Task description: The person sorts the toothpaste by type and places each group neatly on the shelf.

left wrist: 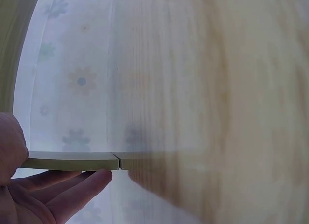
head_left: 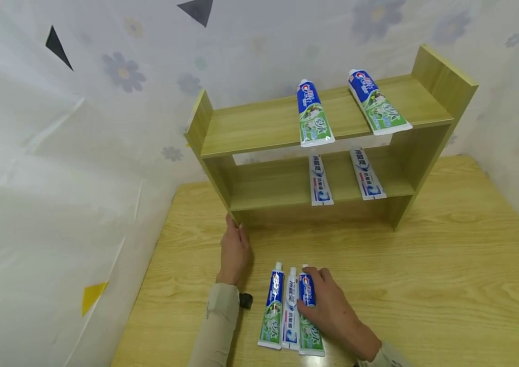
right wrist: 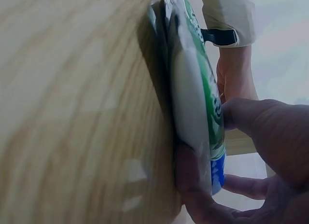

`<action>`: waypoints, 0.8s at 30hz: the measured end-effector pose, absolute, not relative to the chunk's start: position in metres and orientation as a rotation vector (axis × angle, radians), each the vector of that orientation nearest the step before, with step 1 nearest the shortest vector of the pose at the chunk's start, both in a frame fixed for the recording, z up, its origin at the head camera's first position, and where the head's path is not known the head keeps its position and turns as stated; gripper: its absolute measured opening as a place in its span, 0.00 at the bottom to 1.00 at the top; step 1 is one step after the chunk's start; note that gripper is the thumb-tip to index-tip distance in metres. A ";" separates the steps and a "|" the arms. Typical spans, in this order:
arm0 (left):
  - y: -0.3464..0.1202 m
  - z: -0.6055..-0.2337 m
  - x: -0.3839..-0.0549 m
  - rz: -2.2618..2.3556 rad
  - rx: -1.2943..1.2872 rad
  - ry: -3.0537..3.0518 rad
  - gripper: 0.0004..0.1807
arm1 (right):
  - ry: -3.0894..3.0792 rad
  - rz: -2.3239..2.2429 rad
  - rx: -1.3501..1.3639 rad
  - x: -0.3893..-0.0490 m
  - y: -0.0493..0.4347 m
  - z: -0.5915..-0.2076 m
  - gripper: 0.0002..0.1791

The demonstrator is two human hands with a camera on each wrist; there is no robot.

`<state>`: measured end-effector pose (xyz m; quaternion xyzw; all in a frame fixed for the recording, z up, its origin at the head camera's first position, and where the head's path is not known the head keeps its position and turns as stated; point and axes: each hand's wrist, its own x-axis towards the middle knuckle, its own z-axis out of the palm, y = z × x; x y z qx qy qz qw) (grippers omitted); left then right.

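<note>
I watch remotely as the right hand [head_left: 335,308] grips the rightmost Crest tube [head_left: 310,334] on the near desk [head_left: 447,285], thumb and fingers spanning its sides, seemingly for security; the left hand [head_left: 234,252] pinches the wooden shelf [head_left: 250,135] at its lower left, perhaps steadying it. Two tubes [head_left: 290,311] lie just left; four others [head_left: 316,117] rest on the far shelf.

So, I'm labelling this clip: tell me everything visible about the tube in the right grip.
The Crest tube looks like soft, glossy plastic: blue toward its white cap, green with leafy artwork toward the flat, sealed end. The right wrist view shows a plain white side. It lies label up on the table, cap end toward the shelf, close beside the white tube. The right grip holds it between thumb and fingers, hiding part of its label.
</note>
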<state>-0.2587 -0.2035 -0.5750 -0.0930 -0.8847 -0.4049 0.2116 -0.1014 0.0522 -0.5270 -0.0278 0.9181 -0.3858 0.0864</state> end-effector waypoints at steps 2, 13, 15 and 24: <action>-0.201 -0.572 -0.258 -1.099 -0.252 -2.461 0.25 | 2.740 -1.150 -0.068 -0.101 0.052 -0.527 0.44; -0.188 -0.540 -0.240 -1.072 -0.223 -2.489 0.25 | 2.728 -1.242 -0.079 -0.100 0.055 -0.528 0.42; -0.190 -0.543 -0.241 -1.075 -0.234 -2.477 0.25 | 2.723 -1.276 -0.082 -0.100 0.056 -0.528 0.42; -0.202 -0.574 -0.257 -1.051 -0.270 -2.428 0.26 | 2.727 -1.310 -0.090 -0.099 0.056 -0.527 0.43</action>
